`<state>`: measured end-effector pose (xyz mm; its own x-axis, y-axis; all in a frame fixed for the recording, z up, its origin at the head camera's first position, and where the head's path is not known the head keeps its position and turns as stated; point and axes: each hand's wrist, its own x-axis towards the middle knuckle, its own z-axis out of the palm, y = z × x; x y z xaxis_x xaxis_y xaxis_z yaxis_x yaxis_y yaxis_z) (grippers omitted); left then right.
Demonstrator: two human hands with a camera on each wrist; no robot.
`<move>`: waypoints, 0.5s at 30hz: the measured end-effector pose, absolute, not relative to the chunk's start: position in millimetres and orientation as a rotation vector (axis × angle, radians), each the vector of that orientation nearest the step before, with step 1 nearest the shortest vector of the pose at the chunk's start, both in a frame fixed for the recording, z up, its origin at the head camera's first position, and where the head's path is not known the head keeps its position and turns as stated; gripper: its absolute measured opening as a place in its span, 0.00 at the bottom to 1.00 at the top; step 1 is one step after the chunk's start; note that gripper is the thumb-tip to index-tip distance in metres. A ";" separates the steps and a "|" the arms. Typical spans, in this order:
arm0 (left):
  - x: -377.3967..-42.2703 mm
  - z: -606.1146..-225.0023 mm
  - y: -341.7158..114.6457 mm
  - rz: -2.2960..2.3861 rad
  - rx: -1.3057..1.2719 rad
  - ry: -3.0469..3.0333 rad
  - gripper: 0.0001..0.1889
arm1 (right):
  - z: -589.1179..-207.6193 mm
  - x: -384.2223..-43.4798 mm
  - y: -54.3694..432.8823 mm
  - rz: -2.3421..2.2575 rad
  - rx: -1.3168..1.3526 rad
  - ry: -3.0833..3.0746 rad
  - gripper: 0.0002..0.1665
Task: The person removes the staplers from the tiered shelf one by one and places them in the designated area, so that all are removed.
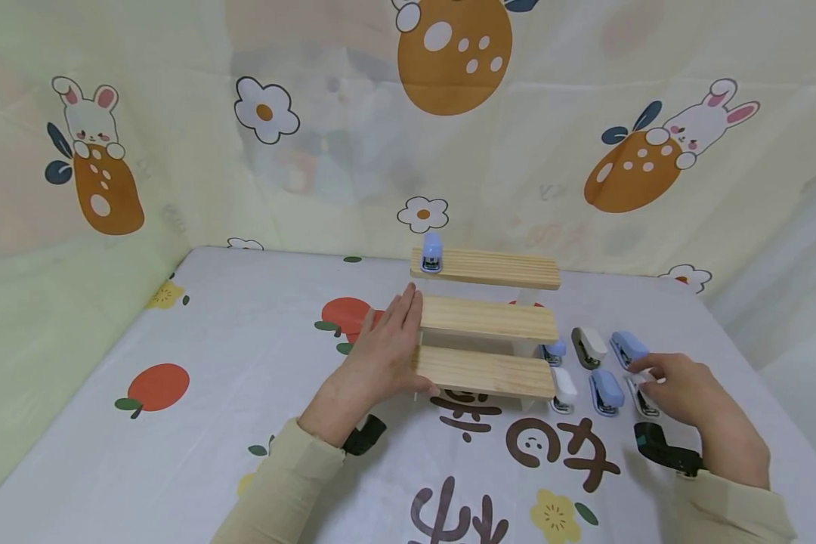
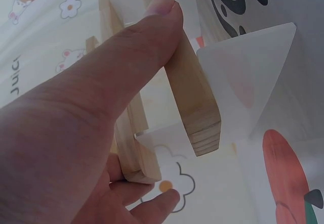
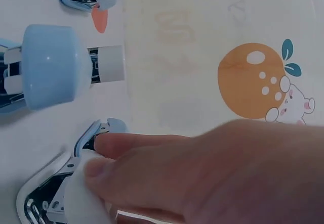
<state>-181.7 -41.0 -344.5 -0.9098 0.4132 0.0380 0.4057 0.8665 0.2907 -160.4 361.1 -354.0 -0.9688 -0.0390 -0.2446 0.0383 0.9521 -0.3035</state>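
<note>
My left hand [image 1: 384,355] holds the left end of a stepped rack with wooden planks [image 1: 486,374] and translucent supports. The left wrist view shows its thumb across the front plank [image 2: 195,107] and its fingers around the end of the plank behind. At the right, my right hand [image 1: 683,389] pinches a white mini stapler [image 3: 83,193] on the table between thumb and fingers. Just beyond its fingertips lies a blue stapler [image 1: 629,347]. Another blue stapler [image 1: 607,389] is to their left. One light-blue stapler [image 1: 431,253] stands on the rack's top plank, at its left end.
Between rack and right hand lie a grey-and-white stapler [image 1: 588,347], a white stapler [image 1: 563,389] and a blue stapler [image 1: 554,351] partly hidden by the rack. A printed cloth covers the table [image 1: 245,468]. Patterned curtains [image 1: 340,174] hang behind and at the sides.
</note>
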 end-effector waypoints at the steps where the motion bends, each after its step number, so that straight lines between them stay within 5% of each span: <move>1: -181.7 -344.7 -41.1 0.460 0.661 3.011 0.72 | -354.4 -160.8 361.5 -0.453 0.004 2.854 0.19; 15: -182.4 -344.4 -40.9 0.448 0.645 2.992 0.72 | -352.6 -162.2 360.4 -0.477 0.111 2.855 0.21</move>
